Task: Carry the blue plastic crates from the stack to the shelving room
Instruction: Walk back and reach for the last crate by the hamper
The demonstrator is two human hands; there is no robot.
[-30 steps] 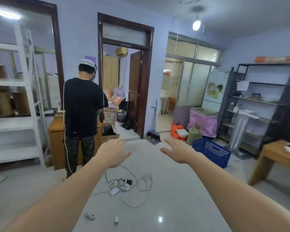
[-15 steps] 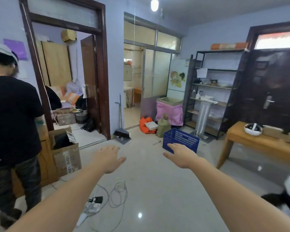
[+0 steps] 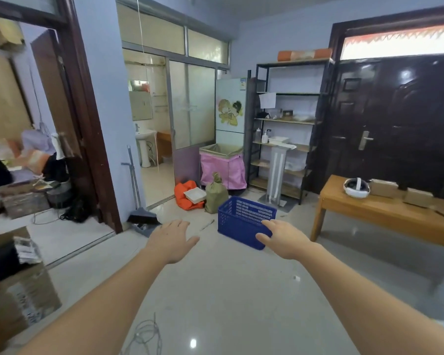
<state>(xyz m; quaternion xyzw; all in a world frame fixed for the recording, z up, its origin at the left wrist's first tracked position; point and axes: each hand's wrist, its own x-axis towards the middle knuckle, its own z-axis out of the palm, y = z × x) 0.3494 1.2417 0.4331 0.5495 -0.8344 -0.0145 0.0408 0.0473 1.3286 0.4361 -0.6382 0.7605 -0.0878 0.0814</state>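
I count one blue crate (image 3: 244, 221) on the floor (image 3: 228, 290), standing upright with its open top up, near a green sack (image 3: 215, 193) and an orange bag (image 3: 186, 194), and just left of the wooden desk (image 3: 385, 213). I see no second crate. One white headset (image 3: 356, 187) lies on the desk beside two cardboard boxes (image 3: 400, 192). One metal shelf rack (image 3: 285, 129) stands against the far wall. I have two hands out in front, both arms stretched forward, palms down. My left hand (image 3: 170, 239) hangs over bare floor, grip apart, fingers spread, holding nothing. My right hand (image 3: 283, 238) overlaps the crate's near right corner in the view, grip apart too; I cannot tell whether it touches the crate.
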